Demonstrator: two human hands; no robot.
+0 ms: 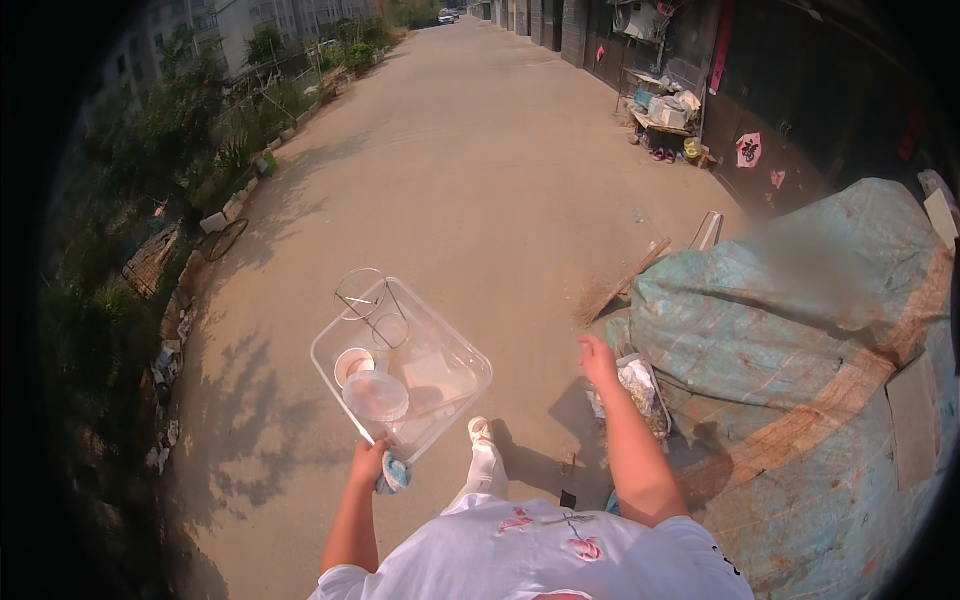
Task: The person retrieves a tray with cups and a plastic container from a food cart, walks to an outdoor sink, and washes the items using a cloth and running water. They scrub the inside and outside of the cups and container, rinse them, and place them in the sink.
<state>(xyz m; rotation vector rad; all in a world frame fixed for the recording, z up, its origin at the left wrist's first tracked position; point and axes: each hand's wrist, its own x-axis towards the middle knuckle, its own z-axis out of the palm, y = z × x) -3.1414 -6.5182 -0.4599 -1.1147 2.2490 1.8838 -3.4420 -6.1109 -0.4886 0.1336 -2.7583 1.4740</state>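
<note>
My left hand (369, 459) grips the near corner of a clear plastic bin (478, 369), which is held out over the road. A blue and white cloth (393, 474) hangs at the same hand, against the bin's corner. Inside lie a round translucent plastic tub (375, 397) and a small white cup-like container (352, 366). A metal wire stand (390, 296) with round rings leans over the bin's far corner. Out to the right, my right hand (596, 358) hangs in the air with nothing in it, its fingers loosely bent, above a littered container (646, 390).
A large blue-green tarpaulin (757, 345) covers a heap on the right, with a straw broom (619, 289) beside it. Farther along, a cluttered shelf (664, 120) stands by the wall. Plants (150, 165) and a low stone edging (236, 202) border the road's left side.
</note>
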